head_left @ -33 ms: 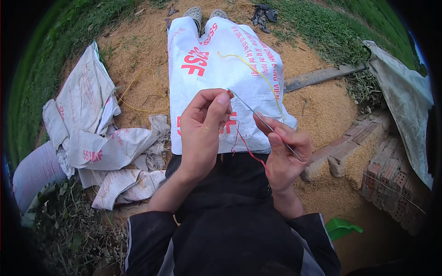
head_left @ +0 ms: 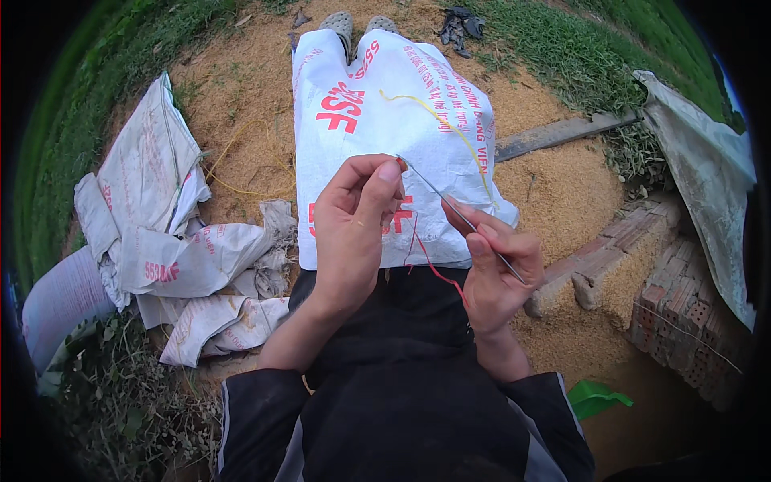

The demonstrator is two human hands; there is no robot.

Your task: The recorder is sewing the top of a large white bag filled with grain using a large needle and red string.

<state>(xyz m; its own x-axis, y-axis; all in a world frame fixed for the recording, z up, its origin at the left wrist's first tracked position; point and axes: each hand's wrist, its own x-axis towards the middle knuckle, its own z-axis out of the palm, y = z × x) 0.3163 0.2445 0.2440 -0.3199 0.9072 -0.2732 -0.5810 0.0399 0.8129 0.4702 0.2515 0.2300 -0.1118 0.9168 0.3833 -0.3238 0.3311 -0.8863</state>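
A long thin metal needle (head_left: 426, 181) runs slantwise between my hands, above my lap. My right hand (head_left: 506, 265) is closed around its lower part, thumb against fingers. At the needle's upper end, my left hand (head_left: 349, 221) pinches the end of a red thread (head_left: 440, 275) between thumb and forefinger. The thread hangs in a loose loop below and reaches back to my right hand. Whether it passes through the needle's eye is too small to tell. Under both hands, a white woven sack (head_left: 361, 153) with red print covers my legs, a yellow string (head_left: 418, 98) lying on it.
Crumpled white sacks (head_left: 193, 261) are heaped at my left beside another yellow string (head_left: 229, 187). Stacked bricks (head_left: 683, 309), a wooden plank (head_left: 562, 135) and a grey sheet (head_left: 695, 161) are at my right. Tan husks (head_left: 554, 201) cover the ground, with grass (head_left: 538, 40) beyond.
The loose red thread has shifted very slightly. Both hands and the needle stay where they were.
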